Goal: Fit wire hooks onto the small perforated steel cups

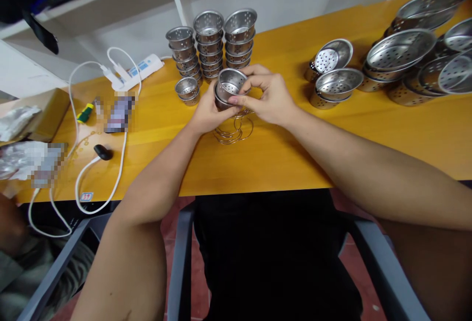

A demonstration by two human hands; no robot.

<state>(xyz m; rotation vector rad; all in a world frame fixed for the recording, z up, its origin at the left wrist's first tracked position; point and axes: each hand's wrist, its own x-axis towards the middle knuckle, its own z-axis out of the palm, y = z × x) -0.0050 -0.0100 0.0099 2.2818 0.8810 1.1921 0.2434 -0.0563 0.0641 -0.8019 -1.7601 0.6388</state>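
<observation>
Near the middle of the table, a small perforated metal cup point(230, 79) sits inside the rim of another perforated metal cup point(220, 103). My left hand point(207, 112) is wrapped round the lower, outer cup from the left. From the right, my right hand point(272, 94) pinches the upper cup's rim between thumb and fingers. Loose wire rings point(236, 136) lie on the table just below my hands, partly hidden by them. Behind stand three tall stacks of perforated cups point(239, 26), and a short stack of cups point(187, 88) is left of my hands.
To the right are several tilted stacks of larger perforated cups point(401, 53) and smaller ones point(337, 85). On the left lie a power strip point(138, 72), white cables point(120, 178), a black mouse-like object point(103, 152), a green-yellow tool point(85, 113) and plastic bags point(22, 159). Another person's arm point(11, 227) shows lower left.
</observation>
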